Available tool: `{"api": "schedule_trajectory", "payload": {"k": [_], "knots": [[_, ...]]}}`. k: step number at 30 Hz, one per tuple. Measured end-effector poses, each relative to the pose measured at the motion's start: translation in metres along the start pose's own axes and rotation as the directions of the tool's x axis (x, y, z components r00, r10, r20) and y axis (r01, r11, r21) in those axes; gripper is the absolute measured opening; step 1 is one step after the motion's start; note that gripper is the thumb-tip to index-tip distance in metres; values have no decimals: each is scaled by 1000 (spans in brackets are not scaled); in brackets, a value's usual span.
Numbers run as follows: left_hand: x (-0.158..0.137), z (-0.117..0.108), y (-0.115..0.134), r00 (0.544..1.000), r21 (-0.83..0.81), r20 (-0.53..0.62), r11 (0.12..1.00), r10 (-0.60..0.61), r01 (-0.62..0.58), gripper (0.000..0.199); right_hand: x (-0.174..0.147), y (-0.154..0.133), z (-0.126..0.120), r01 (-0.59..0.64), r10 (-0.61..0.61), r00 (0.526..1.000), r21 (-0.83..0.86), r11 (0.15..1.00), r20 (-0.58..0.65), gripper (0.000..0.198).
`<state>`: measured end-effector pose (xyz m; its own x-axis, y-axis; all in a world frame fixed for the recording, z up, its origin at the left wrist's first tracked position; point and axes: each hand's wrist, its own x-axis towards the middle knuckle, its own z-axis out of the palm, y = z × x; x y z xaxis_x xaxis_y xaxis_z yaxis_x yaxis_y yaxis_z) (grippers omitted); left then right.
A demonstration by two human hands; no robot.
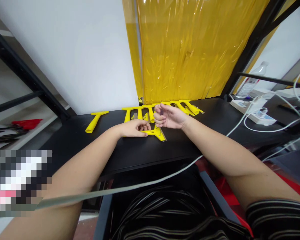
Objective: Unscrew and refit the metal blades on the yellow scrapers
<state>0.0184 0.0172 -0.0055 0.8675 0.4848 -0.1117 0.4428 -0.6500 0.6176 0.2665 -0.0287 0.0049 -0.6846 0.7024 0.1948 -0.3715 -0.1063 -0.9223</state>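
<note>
My left hand (135,128) is closed on the handle of a yellow scraper (156,133), which lies on the black table (140,151) with its blade end pointing right. Above that end, my right hand (172,116) grips a small screwdriver (161,112) with a dark handle. It stands about upright, its thin shaft reaching down to the scraper's head; whether the tip sits in a screw is too small to tell. Just behind both hands is a row of more yellow scrapers (140,113), partly hidden by my fingers.
A single yellow handle piece (92,122) lies apart at left. Yellow plastic sheeting (185,50) and a white panel (77,50) rise behind the table. Power strips (258,115) with white cables and a plastic bottle (252,80) are at right. A pale cable (130,187) crosses before me.
</note>
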Motion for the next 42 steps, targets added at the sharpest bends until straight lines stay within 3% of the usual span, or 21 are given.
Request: {"api": "schedule_trajectory", "payload": {"k": [12,16,22,25,29,42], "knots": [[-1,0,0,1000,3,-3,1000,3,-3,33,1,1,2,-21,19,999,49,999,26,32],[0,1,-2,1000,-11,-10,1000,6,-6,36,0,5,3,6,-5,999,-8,1000,38,39],[-1,0,5,1000,-35,-4,999,-11,10,35,1,7,-6,204,-208,978,-224,953,4,46],[-1,-1,8,1000,-35,-9,999,-18,17,34,3,5,-10,303,-368,926,-421,855,-81,48],[-1,0,7,1000,-43,-14,999,-18,18,34,1,2,-8,314,-470,870,-570,759,-148,51],[0,0,0,1000,-26,-17,999,-25,25,38,-8,-5,-2,248,-373,921,-572,782,-111,46]]}}
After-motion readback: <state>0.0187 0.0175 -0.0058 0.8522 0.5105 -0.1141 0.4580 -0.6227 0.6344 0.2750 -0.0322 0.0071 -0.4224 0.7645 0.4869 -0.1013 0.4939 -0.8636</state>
